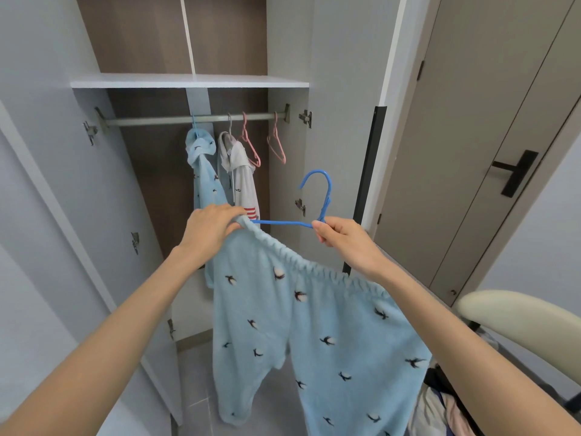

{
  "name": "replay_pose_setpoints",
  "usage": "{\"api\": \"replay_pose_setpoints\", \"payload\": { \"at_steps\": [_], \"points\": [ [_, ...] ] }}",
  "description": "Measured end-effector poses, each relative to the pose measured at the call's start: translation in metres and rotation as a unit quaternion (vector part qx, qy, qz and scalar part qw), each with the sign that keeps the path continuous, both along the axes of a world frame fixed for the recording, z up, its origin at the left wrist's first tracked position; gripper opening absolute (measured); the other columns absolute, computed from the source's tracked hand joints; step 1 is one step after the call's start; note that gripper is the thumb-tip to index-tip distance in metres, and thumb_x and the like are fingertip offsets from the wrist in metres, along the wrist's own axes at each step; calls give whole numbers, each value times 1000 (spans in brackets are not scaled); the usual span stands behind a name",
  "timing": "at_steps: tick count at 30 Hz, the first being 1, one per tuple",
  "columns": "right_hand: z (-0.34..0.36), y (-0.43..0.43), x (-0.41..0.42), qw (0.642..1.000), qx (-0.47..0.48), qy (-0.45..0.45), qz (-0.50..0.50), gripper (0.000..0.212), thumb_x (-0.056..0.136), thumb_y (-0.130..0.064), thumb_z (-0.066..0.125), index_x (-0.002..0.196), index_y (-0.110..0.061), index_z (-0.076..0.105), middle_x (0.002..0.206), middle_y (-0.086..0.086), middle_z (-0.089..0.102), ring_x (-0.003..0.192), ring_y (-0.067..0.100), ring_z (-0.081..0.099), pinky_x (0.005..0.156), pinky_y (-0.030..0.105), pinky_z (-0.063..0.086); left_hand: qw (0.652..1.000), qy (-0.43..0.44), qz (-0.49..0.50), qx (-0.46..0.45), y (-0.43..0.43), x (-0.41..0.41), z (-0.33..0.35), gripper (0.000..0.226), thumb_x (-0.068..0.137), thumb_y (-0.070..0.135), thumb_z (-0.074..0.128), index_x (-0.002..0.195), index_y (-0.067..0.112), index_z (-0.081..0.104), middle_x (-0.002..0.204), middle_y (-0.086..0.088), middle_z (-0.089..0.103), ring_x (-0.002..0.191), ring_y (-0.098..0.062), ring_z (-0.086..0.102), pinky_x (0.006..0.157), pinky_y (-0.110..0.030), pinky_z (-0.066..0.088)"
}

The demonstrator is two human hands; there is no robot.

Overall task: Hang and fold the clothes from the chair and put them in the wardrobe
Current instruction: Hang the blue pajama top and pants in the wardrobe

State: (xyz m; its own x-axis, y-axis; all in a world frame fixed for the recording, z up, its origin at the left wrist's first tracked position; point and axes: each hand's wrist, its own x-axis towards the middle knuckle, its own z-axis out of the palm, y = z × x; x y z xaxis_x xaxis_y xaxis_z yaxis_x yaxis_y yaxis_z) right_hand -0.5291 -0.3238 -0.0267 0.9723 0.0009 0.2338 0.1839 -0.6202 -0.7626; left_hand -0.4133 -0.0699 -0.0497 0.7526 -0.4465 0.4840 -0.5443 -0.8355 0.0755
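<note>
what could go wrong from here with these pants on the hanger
1. Only one end of the pants waistband is at the tip of the blue hanger, pinched there by the left hand. The rest sags below the right hand, so the pants could slip off if released.
2. With the weight at that one end, the hanger may tilt once hooked on the rail.
</note>
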Motion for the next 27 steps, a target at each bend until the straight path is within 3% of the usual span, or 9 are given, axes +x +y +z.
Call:
{"api": "replay_pose_setpoints", "payload": {
  "at_steps": [4,7,9,10,12,14,20,24,27],
  "points": [
    [2,2,0,1000,-10,1,4,40,99,-39,45,63,-20,47,63,0,41,61,15,33,64,32,28,991,102,-54,68,-12,-7,0,45,90,39,61,133,30,49,137,8,48,127,-19,41,106,-48,33],
    [5,2,1,1000,-11,3,15,40,99,-38,45,64,-20,49,60,-4,40,60,13,33,64,32,28,984,130,-114,53,-28,-18,7,49,88,50,58,132,29,50,129,13,53,122,-8,42,115,-50,17],
    [8,4,3,1000,0,5,21,40,99,-38,46,62,-21,49,55,-11,38,58,12,33,64,32,29,984,114,-134,14,-38,-22,11,28,92,43,56,116,28,60,99,17,61,94,-1,51,110,-39,21],
    [9,4,4,1000,9,5,25,41,99,-38,47,62,-22,50,53,-13,39,58,12,34,64,32,30,983,112,-146,-11,-41,-24,13,16,95,37,54,104,27,63,83,16,61,80,1,52,102,-33,28],
    [13,4,6,999,25,3,34,40,99,-37,48,63,-21,54,53,-13,42,59,12,37,65,28,33,975,132,-165,-69,-44,-23,17,19,98,29,49,88,23,64,68,10,58,65,-8,52,79,-29,40],
    [19,3,8,999,27,5,46,38,99,-36,47,68,-16,58,56,-8,47,54,6,38,59,18,33,967,159,-163,-117,-44,-22,20,22,99,26,49,86,18,66,66,5,58,65,-13,53,68,-32,44],
    [39,2,25,996,-41,31,72,28,101,-31,45,89,-12,61,64,-3,63,43,0,43,47,10,32,967,153,-125,-163,-41,-8,24,17,95,27,56,91,21,71,69,6,63,67,-11,57,71,-42,50],
    [51,4,39,991,-34,52,115,29,101,-22,46,90,-3,64,75,7,70,43,6,44,47,14,40,976,107,-73,-173,-38,0,25,14,92,32,60,93,22,71,80,9,66,76,-7,59,74,-41,52],
    [53,11,57,983,54,110,135,27,101,-21,46,90,-5,65,86,8,73,50,8,49,55,18,49,982,64,-27,-176,-34,7,25,16,88,31,65,98,20,71,89,8,67,82,-8,60,78,-37,53]
  ]
}}
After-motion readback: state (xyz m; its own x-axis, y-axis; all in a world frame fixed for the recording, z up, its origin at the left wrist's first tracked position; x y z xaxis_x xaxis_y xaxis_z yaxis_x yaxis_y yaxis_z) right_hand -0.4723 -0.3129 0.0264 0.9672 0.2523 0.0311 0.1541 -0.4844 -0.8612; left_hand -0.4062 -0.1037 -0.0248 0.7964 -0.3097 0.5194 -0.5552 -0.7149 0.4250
